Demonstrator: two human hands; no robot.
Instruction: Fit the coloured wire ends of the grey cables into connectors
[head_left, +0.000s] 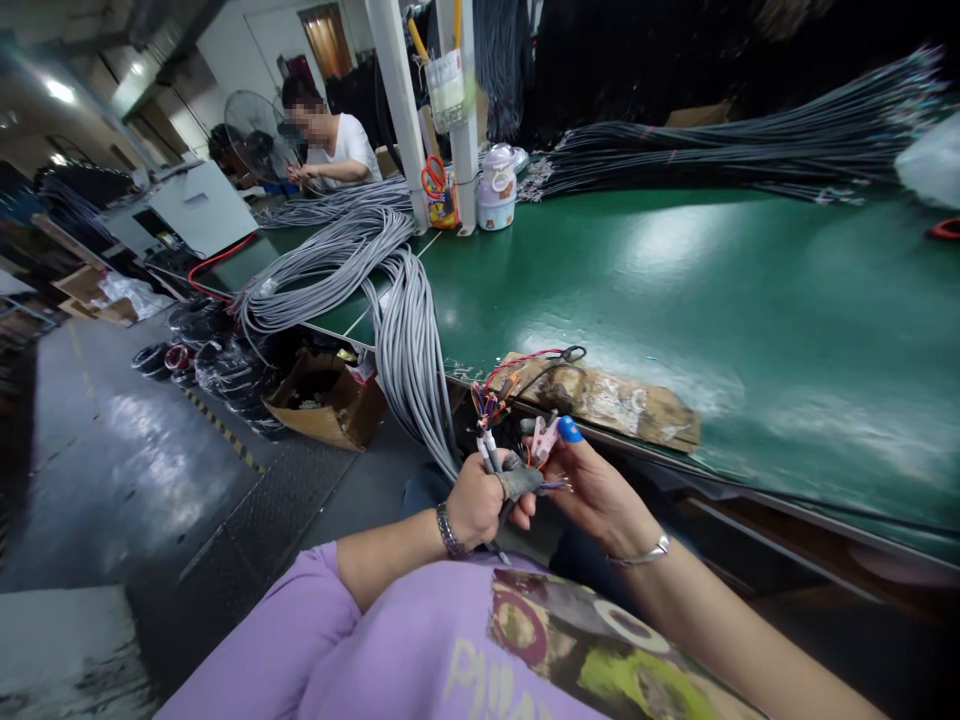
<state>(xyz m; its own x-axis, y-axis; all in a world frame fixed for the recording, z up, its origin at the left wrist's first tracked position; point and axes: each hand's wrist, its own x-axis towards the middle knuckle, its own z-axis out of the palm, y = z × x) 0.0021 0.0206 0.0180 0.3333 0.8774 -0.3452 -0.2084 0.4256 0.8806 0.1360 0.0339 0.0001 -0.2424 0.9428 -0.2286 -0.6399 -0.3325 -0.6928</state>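
Observation:
My left hand [478,500] is closed around the ends of several grey cables [489,452]. Their thin coloured wires [491,405] fan out above the fist. A grey covering wraps my left thumb, and short bare-tipped wires [556,485] stick out beside it. Close by on the right, my right hand [592,492] pinches a small pale pink clip-like tool [544,438] near orange wires. Blue tape covers the tip of one right digit. The other right fingers are partly hidden. From the table edge, a thick bundle of grey cable [416,345] hangs down towards my left hand.
A worn wooden block [660,412] lies on the green table [720,270] edge, with a red and black lead over it. Coiled grey cable [330,270], a lilac cup [497,190] and black cables [712,140] are farther back. A person [349,150] works beyond; a cardboard box [326,400] stands below left.

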